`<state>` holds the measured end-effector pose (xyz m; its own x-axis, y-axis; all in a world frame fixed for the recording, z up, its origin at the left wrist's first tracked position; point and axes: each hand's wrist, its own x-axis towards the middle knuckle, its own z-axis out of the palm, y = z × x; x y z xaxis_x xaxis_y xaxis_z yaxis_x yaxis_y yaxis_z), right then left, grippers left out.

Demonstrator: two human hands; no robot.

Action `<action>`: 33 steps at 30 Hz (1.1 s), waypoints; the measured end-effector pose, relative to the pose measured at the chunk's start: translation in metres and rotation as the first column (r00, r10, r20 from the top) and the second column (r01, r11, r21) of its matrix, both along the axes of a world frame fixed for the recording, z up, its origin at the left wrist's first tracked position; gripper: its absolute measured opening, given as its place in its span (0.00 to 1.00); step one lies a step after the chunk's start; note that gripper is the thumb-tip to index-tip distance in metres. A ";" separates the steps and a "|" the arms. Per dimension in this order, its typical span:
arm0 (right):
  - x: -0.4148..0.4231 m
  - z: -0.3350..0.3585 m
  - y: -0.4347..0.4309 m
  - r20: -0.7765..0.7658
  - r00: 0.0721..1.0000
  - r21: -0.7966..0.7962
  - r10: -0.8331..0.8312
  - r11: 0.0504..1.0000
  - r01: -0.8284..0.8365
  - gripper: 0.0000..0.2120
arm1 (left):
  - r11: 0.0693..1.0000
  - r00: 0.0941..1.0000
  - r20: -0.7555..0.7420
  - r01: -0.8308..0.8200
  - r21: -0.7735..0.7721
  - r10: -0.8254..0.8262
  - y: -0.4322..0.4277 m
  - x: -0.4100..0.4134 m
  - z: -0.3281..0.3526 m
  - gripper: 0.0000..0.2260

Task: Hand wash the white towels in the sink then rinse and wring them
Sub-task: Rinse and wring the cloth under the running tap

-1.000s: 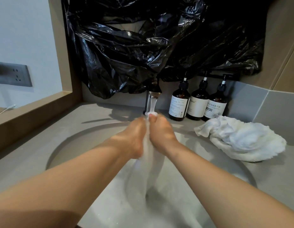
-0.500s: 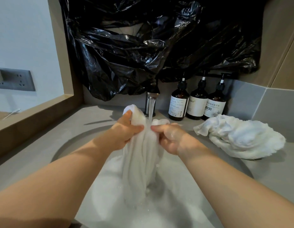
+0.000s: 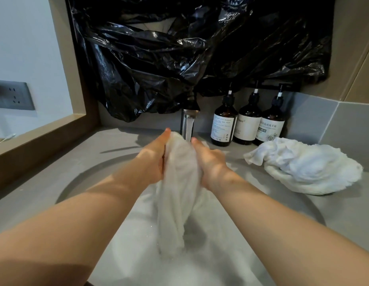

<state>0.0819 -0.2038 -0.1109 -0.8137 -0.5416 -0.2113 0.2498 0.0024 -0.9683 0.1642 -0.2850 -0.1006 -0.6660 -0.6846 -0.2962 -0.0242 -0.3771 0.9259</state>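
- left hand (image 3: 152, 159): wrapped on the left side of the wet towel (image 3: 179, 182), thumb pointing up at the top of the bunch, fingers curled into the cloth. Firm grip.
- right hand (image 3: 210, 162): same on the right side, with the thumb up near the water stream and the fingers curled round the towel. How far they wrap behind it is hidden.
- Both hands face each other at the same height with the towel squeezed between them.
- wet towel: white, bunched into a vertical rope, held over the middle of the sink (image 3: 92, 182). The top pokes out above the hands just under the faucet (image 3: 188, 120). The lower end hangs down and touches the whitish, foamy-looking water (image 3: 138, 254) in the basin.
- Faucet is running, and the stream lands on the towel top between the two thumbs.
- second towel (image 3: 303, 168): white, crumpled in a heap on the countertop (image 3: 344, 207) right of the basin, apart from the hands.
- Three amber pump bottles (image 3: 248, 124) with pale labels stand upright in a row against the back wall, between the faucet and the second towel. The rightmost one is just behind the heap.
- black plastic sheet (image 3: 179, 48): crinkled, covers the wall above the faucet and bottles, and its lower edge hangs over the faucet top.
- Left side: wooden ledge (image 3: 35, 139), with a grey wall socket (image 3: 12, 96) on the white wall beyond it.
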 end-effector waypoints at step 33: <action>-0.002 0.013 0.009 -0.598 0.794 0.053 -0.106 0.984 0.171 0.16 | 0.984 0.994 0.057 0.097 -0.153 -0.089 0.055 -0.026 0.000 0.15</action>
<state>0.0801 -0.1951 -0.0977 -0.8622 -0.4159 0.2893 -0.3657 0.1159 -0.9235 0.1381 -0.2297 -0.1002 -0.7157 -0.6609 -0.2258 -0.1002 -0.2227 0.9697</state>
